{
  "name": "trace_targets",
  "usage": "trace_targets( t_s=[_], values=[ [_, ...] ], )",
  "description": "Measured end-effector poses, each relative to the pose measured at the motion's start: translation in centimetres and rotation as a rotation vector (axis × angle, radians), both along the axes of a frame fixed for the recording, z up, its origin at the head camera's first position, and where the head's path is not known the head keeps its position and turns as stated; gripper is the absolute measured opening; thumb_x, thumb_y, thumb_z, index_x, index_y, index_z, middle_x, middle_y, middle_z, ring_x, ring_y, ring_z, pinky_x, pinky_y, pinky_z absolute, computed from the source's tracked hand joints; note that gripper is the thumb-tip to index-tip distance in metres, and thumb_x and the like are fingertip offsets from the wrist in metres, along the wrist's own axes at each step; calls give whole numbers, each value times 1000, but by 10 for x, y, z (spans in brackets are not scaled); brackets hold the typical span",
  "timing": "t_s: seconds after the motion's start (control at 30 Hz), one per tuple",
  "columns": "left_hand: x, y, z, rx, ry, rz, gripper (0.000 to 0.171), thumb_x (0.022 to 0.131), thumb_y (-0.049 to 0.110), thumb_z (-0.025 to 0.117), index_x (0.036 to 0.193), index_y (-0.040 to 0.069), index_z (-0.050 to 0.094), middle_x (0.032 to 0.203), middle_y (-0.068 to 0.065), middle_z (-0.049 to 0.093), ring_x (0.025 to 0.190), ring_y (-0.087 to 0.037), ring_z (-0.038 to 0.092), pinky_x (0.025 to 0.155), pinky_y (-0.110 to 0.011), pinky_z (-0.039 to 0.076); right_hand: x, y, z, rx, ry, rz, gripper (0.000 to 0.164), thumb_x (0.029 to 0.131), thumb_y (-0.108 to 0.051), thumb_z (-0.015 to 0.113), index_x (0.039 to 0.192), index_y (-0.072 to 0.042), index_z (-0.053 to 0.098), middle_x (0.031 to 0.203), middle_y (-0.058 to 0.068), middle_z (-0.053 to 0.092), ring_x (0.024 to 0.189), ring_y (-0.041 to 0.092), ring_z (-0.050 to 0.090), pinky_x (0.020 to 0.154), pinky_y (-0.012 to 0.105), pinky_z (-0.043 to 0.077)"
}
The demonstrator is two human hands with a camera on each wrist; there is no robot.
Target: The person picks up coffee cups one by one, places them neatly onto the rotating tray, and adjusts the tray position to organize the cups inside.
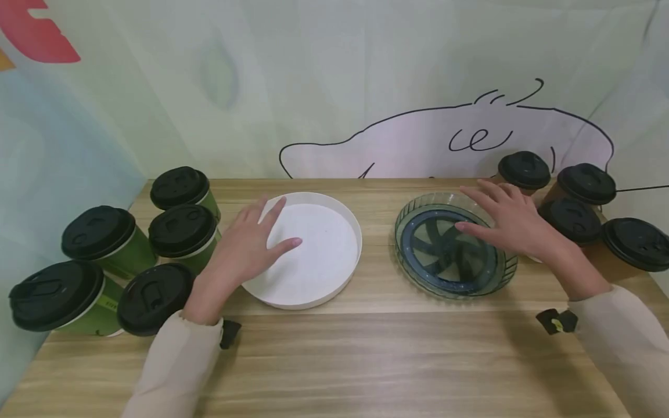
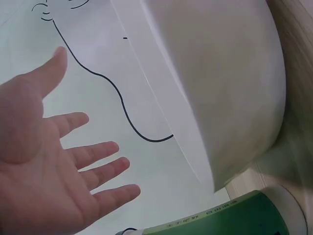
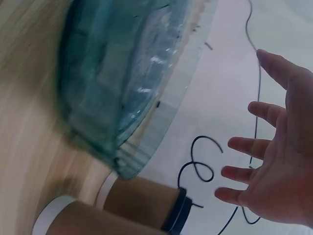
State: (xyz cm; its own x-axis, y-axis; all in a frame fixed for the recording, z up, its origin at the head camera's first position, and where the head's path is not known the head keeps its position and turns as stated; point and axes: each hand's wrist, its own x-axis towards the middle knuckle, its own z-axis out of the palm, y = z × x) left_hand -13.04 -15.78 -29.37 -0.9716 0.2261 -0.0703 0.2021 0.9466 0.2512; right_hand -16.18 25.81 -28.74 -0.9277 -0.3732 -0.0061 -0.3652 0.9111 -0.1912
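A round white tray (image 1: 319, 255) with a low rim lies near the middle of the table. Over its left side hovers my left hand (image 1: 253, 241), fingers spread and holding nothing; the left wrist view shows the tray's side wall (image 2: 234, 98) apart from the palm. Right of it stands a clear, ribbed dish (image 1: 509, 273) with a dark blue ring and blade-like pattern in its base. My right hand (image 1: 509, 217) is above the dish's right edge, fingers apart, with nothing in its grasp. In the right wrist view the dish (image 3: 122, 88) looks bluish-green.
Several green paper cups with black lids (image 1: 180, 232) cluster at the left. At the right are several brown cups with black lids (image 1: 635, 244), close to the right forearm. A pale cloth backdrop (image 1: 313, 87) with line drawings rises behind the wooden table (image 1: 324, 360).
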Motion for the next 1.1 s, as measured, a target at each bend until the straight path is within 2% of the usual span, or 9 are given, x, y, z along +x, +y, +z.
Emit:
trace_targets(
  t_s=[0.17,0.37,0.5,0.63,0.83,1.1],
  values=[
    [2,2,2,69,-2,54,80,87,47,56,147,11,19,147,-23,18,131,-44,18,95,-64,27,-2,-14,8,-72,-39,16,71,88,-45,56,144,-12,28,142,22,26,123,50,21,88,70,21],
    [6,1,2,138,18,104,77,86,39,61,144,4,24,143,-26,25,129,-44,22,99,-60,25,-9,-30,11,-251,-62,93,64,90,-32,59,140,-2,32,140,21,34,127,39,29,99,57,25],
    [9,-2,1,186,26,114,75,87,36,61,143,1,25,141,-27,27,129,-45,22,101,-58,23,-11,-40,11,-313,-99,127,61,90,-29,58,138,1,35,139,20,36,127,36,33,100,53,29],
    [13,-5,0,215,37,114,74,87,34,61,142,-1,26,141,-28,27,129,-44,22,103,-57,21,-10,-51,11,-354,-174,122,58,91,-30,57,136,1,38,137,20,38,119,38,40,94,53,36],
    [20,-8,2,230,29,114,75,87,36,60,142,-2,25,141,-30,26,129,-44,21,103,-57,20,-10,-71,7,-428,-238,86,53,91,-29,57,134,-2,42,130,19,47,110,34,49,84,47,46],
    [26,-10,5,253,29,143,76,87,33,62,142,-3,25,142,-28,26,129,-43,22,103,-56,20,-14,-102,-8,-557,-338,52,48,89,-21,60,131,-3,46,123,19,52,107,30,52,84,44,46]
  ],
)
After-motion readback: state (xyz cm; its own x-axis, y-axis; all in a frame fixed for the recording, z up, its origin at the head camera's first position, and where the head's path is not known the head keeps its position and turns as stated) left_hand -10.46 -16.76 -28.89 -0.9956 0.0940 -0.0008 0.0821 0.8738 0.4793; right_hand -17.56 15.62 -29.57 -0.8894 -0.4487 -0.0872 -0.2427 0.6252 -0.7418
